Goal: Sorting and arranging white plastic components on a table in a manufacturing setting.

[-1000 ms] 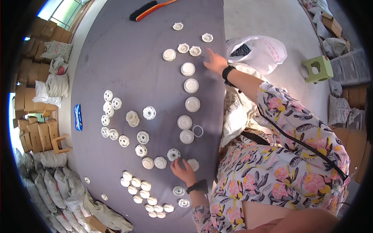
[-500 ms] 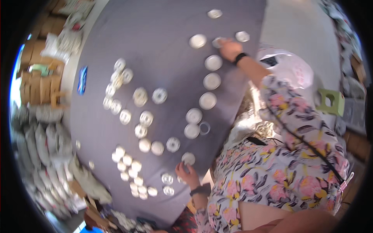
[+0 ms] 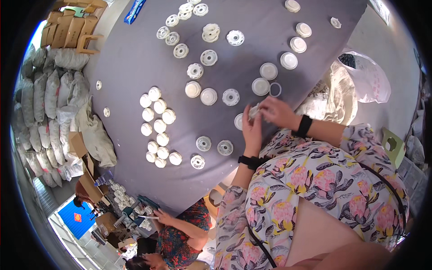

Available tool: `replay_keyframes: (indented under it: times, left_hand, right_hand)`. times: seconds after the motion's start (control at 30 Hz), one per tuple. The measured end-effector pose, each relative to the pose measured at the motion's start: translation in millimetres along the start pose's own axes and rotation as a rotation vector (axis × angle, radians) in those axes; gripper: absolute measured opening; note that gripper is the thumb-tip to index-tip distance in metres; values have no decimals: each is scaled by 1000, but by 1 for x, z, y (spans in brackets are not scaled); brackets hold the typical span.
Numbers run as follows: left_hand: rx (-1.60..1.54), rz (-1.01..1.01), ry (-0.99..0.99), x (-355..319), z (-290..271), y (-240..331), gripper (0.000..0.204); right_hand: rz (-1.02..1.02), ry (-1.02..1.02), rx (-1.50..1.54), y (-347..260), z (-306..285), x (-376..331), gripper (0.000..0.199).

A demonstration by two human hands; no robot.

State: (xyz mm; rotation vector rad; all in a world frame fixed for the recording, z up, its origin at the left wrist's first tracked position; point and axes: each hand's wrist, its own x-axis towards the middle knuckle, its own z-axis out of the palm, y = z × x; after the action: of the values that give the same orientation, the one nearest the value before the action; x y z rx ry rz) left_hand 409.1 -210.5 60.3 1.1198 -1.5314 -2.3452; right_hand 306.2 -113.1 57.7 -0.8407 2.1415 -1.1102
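Note:
Close to the near edge of the table, my left hand (image 3: 252,132) and my right hand (image 3: 280,112) meet around a small white plastic disc (image 3: 254,110). The fingers of both are closed on it and cover part of it. Just left of my left hand, a round white plastic cap (image 3: 238,121) lies on the cloth, partly hidden. A thin white ring (image 3: 275,89) lies beyond my right hand, beside a larger flat white cap (image 3: 261,86). A white disc with holes (image 3: 231,96) rests farther left.
The grey tablecloth (image 3: 252,58) carries a cluster of small white caps (image 3: 159,106) and a row of larger caps (image 3: 289,60). A blue packet (image 3: 134,11) lies at the far edge. Another person (image 3: 184,229) works at lower left. Sacks (image 3: 40,121) line the left side.
My right hand has come back from the far right of the table to my left hand. Both now hold the small disc together. The view has shifted, bringing another person into sight.

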Motion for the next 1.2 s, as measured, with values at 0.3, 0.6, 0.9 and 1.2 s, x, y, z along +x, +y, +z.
replay_keyframes:
  times: [0.3, 0.6, 0.9, 1.2]
  left_hand:
    - [-385, 23, 68, -75, -134, -30, 59]
    - [359, 227, 468, -97, -240, -44, 61]
    - [1216, 382, 550, -80, -282, -54, 61]
    - [-29, 5, -162, -89, -228, -72, 46]
  right_hand:
    - [383, -433, 471, -52, 144, -25, 26]
    - [666, -556, 776, -55, 204, -34, 23]
    - [1116, -417, 1105, -63, 191, -30, 18]
    - [1204, -539, 1202, -62, 207, -29, 30]
